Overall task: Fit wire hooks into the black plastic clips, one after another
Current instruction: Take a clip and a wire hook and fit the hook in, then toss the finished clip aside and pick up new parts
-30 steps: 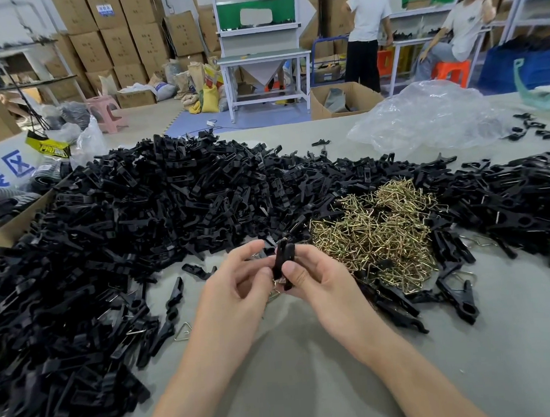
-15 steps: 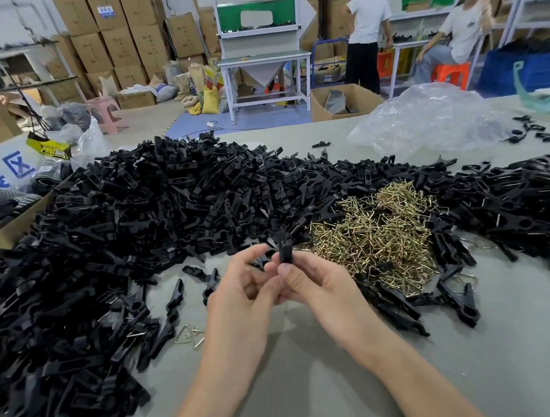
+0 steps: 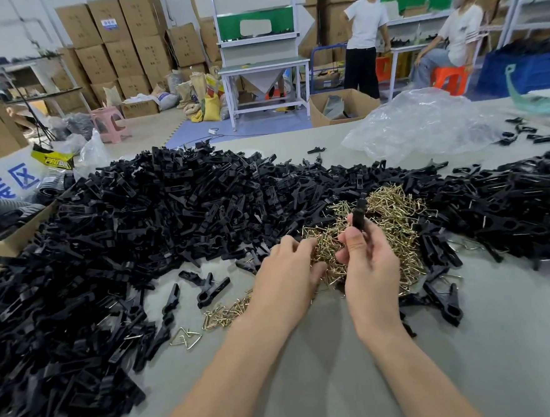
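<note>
My right hand (image 3: 370,263) holds a black plastic clip (image 3: 359,215) upright between thumb and fingers, over the heap of brass wire hooks (image 3: 388,220). My left hand (image 3: 286,272) reaches into the near left edge of that heap, fingers curled down among the hooks; its fingertips are hidden, so I cannot tell whether it holds one. A large pile of black clips (image 3: 122,235) covers the table's left and back. A second pile of clips (image 3: 511,205) lies on the right.
Loose clips (image 3: 211,287) and a few stray hooks (image 3: 186,338) lie on the grey table (image 3: 312,385) near my left arm. A crumpled clear plastic bag (image 3: 424,123) sits at the back right. A cardboard box (image 3: 12,239) stands at the left edge. Two people are at benches behind.
Both hands moved right and away from me, from the bare table to the hook heap. They came apart: the right keeps the clip, the left went down into the hooks.
</note>
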The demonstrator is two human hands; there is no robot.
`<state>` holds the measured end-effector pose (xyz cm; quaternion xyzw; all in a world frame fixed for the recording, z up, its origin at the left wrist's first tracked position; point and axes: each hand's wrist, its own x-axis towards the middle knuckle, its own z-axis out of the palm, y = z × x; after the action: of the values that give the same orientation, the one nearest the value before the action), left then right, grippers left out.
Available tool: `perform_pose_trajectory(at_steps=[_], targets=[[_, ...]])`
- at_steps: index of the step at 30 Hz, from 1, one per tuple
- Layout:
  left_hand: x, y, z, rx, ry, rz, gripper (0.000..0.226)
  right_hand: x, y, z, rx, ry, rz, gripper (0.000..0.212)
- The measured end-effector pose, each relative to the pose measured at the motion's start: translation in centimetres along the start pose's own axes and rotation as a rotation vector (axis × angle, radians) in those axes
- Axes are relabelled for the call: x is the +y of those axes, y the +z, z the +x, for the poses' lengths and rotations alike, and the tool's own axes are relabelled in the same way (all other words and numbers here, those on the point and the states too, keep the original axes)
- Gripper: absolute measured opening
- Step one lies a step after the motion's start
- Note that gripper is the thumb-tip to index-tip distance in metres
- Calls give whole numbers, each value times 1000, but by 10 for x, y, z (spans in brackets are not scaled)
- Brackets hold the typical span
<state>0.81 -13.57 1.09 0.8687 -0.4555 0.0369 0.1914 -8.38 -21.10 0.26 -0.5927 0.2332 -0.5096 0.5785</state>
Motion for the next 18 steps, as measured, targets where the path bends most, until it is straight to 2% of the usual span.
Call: perform_pose_trajectory(at_steps=[2, 6, 8, 11, 13, 16, 18], targets=[[3, 3, 6, -14, 5, 39, 35, 0, -1, -2, -5, 2, -24, 16], [-8, -4, -3, 74, -8, -127, 14, 0, -2, -3, -30, 8, -69, 20], [-20, -9, -14, 148, -52, -227, 11, 1, -1, -5, -61, 9, -85, 20], [-34, -12, -30, 166, -101, -315, 11, 2, 4, -9, -125, 30, -107, 23], [-35, -11, -35, 128, -65, -302, 19, 4, 6, -11, -145, 39, -117, 27], [-23, -2, -30, 11, 26, -118, 48, 5, 7, -11, -159, 23, -169, 32], [-10, 5, -22, -3, 44, 19, 47, 5, 6, -12, -161, 18, -184, 28]])
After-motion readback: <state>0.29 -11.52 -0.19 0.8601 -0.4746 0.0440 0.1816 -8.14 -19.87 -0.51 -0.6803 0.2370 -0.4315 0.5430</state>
